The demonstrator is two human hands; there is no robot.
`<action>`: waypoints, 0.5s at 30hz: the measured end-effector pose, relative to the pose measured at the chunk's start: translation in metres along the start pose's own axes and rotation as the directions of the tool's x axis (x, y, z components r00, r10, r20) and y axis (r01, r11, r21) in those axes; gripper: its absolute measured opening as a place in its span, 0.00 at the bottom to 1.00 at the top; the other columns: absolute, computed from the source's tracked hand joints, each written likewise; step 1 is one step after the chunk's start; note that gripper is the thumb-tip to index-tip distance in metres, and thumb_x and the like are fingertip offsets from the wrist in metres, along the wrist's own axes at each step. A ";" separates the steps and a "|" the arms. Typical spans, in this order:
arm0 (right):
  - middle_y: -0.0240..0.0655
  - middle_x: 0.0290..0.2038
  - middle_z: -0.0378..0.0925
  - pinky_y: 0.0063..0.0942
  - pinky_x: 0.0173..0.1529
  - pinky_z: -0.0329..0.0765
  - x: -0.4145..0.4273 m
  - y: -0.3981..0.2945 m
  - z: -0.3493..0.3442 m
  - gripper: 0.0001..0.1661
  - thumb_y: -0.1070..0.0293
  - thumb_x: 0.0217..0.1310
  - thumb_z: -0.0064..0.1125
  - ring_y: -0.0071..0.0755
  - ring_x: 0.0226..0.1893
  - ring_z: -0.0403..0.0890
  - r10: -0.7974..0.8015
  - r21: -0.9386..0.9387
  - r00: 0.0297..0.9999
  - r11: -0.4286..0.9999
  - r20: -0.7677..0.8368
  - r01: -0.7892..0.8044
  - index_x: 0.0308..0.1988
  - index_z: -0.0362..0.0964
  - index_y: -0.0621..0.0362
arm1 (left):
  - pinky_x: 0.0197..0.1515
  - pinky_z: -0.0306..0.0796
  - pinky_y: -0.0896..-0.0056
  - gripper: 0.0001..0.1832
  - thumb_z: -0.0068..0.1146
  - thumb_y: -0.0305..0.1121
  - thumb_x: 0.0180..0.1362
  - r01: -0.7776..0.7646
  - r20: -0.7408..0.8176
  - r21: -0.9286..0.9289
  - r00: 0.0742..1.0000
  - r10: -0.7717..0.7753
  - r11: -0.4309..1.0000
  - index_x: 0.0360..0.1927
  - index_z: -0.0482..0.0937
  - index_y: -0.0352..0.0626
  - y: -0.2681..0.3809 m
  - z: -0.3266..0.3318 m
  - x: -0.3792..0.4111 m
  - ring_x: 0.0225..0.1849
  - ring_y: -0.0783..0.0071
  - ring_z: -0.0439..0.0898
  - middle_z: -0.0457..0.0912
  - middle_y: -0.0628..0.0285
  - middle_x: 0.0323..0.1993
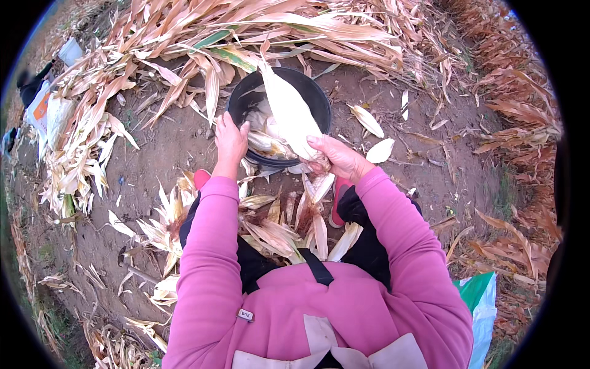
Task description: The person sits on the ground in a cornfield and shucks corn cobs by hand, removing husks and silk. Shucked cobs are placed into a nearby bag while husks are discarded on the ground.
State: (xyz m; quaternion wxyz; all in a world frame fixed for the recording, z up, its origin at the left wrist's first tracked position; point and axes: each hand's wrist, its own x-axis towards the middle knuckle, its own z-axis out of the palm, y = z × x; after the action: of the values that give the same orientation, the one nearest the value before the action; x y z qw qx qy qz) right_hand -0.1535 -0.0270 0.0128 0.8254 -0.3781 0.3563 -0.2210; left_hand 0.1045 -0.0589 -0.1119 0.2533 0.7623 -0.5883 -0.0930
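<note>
My right hand point(343, 159) grips a corn ear in pale husk point(288, 106) near its reddish-brown end, thumb on top. The ear lies slantwise above a black bucket point(325, 104), its pointed tip past the far rim. At the bucket's left rim is my left hand point(232, 140), with thumb and fingers apart and nothing visible between them. Whether it presses on the rim is not plain. Inside the bucket lie pale pieces and husks point(269, 138), partly hidden by the ear. Loose husks point(281, 230) with brown silk cover the ground between my feet.
Dry corn stalks point(295, 27) form a heap beyond the bucket and curve round to the left. A hammer-like tool point(138, 272) lies at left. Far left are a person in dark clothing point(32, 87) and a white bag point(41, 113). A green-and-white bag point(479, 304) stands at right.
</note>
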 end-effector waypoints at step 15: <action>0.34 0.37 0.76 0.22 0.44 0.73 0.009 0.040 0.025 0.25 0.54 0.61 0.62 0.22 0.36 0.75 -0.523 -0.379 0.738 0.844 -0.426 0.379 0.45 0.69 0.65 | 0.54 0.72 0.64 0.19 0.52 0.39 0.64 0.492 0.474 -0.821 0.870 0.135 -0.290 0.54 0.70 0.39 0.121 -0.070 -0.063 0.48 0.68 0.78 0.78 0.58 0.46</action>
State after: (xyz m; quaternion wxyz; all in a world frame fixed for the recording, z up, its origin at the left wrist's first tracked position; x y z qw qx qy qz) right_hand -0.1251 0.0034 -0.0110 0.5613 -0.4882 0.4863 -0.4584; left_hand 0.0137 -0.0024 -0.0022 0.6104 0.3038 -0.1864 -0.7073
